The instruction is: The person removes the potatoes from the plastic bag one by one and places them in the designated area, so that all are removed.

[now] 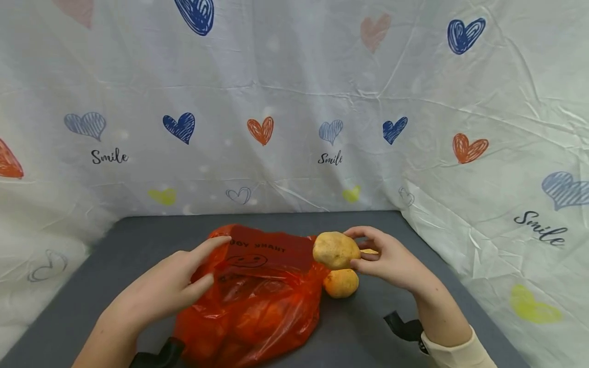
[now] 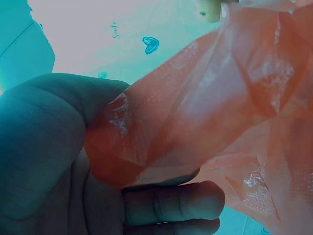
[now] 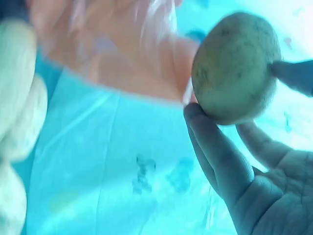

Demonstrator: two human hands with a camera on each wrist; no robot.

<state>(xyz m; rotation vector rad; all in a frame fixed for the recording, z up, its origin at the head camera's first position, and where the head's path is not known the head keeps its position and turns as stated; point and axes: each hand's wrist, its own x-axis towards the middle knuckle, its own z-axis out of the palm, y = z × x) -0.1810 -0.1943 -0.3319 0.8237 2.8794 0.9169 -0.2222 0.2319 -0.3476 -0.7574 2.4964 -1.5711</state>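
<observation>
The left hand [image 1: 171, 284], fingers wide, touched the bag [image 1: 257, 314]; the right hand [image 1: 390, 256] pinched a potato [image 1: 336, 250], which seemed best gripped firmly against slipping.

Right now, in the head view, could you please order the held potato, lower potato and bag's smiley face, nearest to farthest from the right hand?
1. Held potato: in the right hand.
2. Lower potato: just below.
3. Smiley face: left, on the bag.
</observation>
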